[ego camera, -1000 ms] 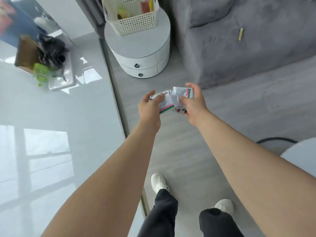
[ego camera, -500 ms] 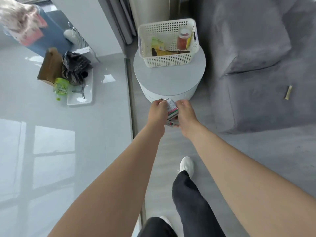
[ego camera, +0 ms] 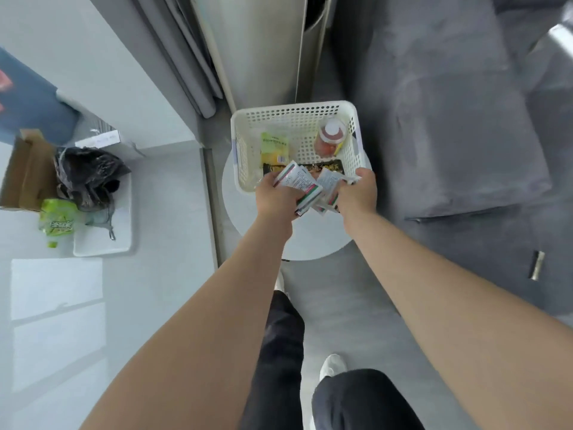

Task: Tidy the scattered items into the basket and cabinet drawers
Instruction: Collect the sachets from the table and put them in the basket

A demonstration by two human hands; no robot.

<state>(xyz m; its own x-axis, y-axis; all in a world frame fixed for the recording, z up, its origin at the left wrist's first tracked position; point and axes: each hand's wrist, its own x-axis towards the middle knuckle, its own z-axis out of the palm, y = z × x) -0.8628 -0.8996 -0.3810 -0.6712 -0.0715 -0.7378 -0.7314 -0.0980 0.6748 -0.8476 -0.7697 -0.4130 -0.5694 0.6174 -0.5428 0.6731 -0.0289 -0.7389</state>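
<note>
**Both hands hold packets over the basket's near edge**

Your left hand (ego camera: pixel 277 193) is curled around a small stack of white packets (ego camera: pixel 300 183) with red and green stripes, thumb on top, fingers underneath. Your right hand (ego camera: pixel 357 190) pinches a second bunch of sachets (ego camera: pixel 329 185) just beside the first; the two bunches touch or overlap between your hands. Neither hand is spread.

Both bunches sit above the near rim of the white basket (ego camera: pixel 297 108), which stands on the round white cabinet (ego camera: pixel 313 240). Inside the basket you have a yellow-green packet (ego camera: pixel 274 148) on the left, a jar with a white lid (ego camera: pixel 330 137) and reddish contents at the far right corner, and a dark flat package (ego camera: pixel 329 166) along the near wall, partly hidden by your packets.

On the grey sofa (ego camera: pixel 449 135) to your right lies one small stick-shaped item (ego camera: pixel 537 265), well apart from the basket.
</note>
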